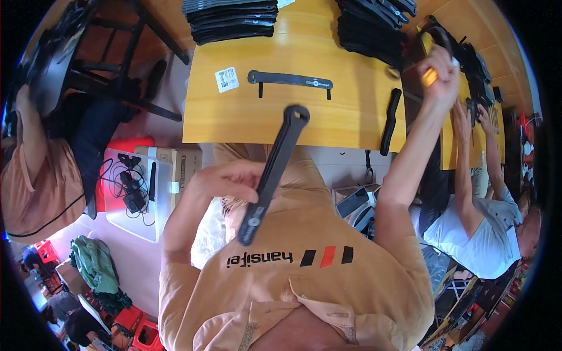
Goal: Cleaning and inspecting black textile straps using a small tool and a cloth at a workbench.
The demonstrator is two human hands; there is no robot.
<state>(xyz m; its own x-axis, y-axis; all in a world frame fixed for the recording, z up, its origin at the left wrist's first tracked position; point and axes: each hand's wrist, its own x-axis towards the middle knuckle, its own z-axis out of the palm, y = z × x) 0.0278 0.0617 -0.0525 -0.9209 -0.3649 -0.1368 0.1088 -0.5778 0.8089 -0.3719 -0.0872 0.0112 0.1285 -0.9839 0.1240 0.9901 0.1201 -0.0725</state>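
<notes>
My left hand (231, 180) is in front of my chest, closed on a long flat black strip (274, 169). The strip slants up toward the table and has a round hole at its far end and pale print near the other. My right hand (440, 79) is raised beyond the table's right edge, fingers curled around a small orange-yellow thing (429, 76); its kind is unclear. A similar black strip (293, 79) lies across the yellow table (234, 123), with two short black tabs at its near side. Near the right edge rests a narrow black piece (390, 121).
Stacks of black strips (231, 22) and more black pieces (369, 38) stand at the table's far side. A white label (226, 79) lies at left. Below left is a clear bin (126, 193) with cables. A person (474, 228) works at right, another (47, 181) at left.
</notes>
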